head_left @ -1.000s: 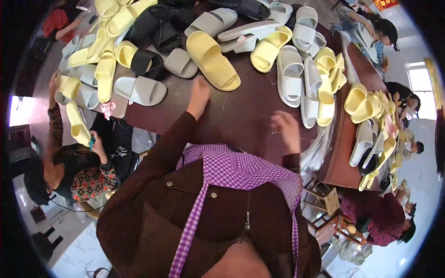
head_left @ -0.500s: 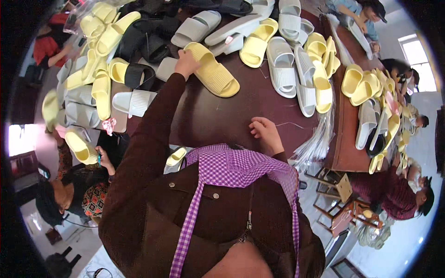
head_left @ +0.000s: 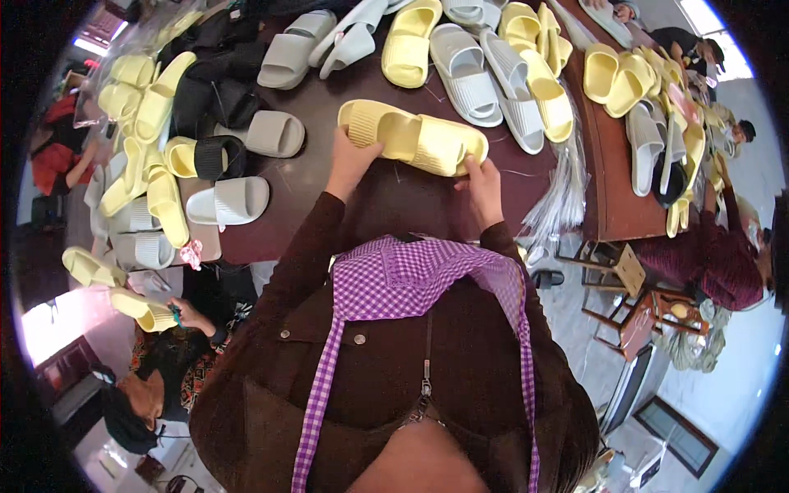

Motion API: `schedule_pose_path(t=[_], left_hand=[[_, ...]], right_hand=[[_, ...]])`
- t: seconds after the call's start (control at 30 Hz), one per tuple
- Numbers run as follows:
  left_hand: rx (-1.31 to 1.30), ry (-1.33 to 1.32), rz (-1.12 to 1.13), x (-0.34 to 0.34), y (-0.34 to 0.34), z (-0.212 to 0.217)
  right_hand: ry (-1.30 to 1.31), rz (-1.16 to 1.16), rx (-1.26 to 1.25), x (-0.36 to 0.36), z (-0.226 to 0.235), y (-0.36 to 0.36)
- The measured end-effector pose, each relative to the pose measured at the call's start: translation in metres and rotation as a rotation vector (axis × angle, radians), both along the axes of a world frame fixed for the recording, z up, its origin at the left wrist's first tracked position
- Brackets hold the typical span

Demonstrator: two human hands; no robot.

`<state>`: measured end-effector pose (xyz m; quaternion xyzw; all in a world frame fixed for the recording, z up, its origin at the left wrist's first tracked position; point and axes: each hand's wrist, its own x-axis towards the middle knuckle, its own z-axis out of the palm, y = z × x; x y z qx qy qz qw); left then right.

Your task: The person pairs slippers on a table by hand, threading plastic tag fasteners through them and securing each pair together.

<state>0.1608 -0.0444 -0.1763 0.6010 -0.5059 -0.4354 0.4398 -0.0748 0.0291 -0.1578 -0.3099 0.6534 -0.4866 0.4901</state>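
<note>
Both hands have come together since a moment ago, and the yellow slipper (head_left: 413,137) that lay flat under the left hand alone is now lifted between the two. Left hand (head_left: 351,162) grips the slipper's heel end, fingers curled up around it; right hand (head_left: 481,182) pinches the toe end, thumb on top. It hangs just above the dark brown table (head_left: 386,201), in the middle, close to the near edge.

No bins or boxes here, only loose heaps: yellow and black slippers (head_left: 177,123) piled far left, a grey slipper (head_left: 228,200) lying alone left of the hands, grey and yellow slippers (head_left: 493,74) in rows across the far side. A sheaf of clear plastic bags (head_left: 563,201) spills over the table's right edge, near the right hand.

Open room is the bare patch of table under and just beyond the held slipper. At lower left, another person's hand (head_left: 191,313) holds a yellow slipper (head_left: 144,309).
</note>
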Motion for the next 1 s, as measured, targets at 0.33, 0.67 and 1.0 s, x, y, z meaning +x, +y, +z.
schedule_pose_path(t=[0.33,0.67,1.0], left_hand=[[-0.189,-0.151,-0.086,0.059,-0.047,0.033],[-0.298,-0.519,-0.504,0.018,-0.03,0.028],[-0.495,-0.555,-0.777,-0.038,-0.023,0.047]], right_hand=[[0.111,-0.322,-0.077,-0.146,0.001,0.049],[-0.041,-0.252,-0.129,-0.161,0.018,0.06],[0.203,0.039,-0.222,-0.149,0.01,0.005]])
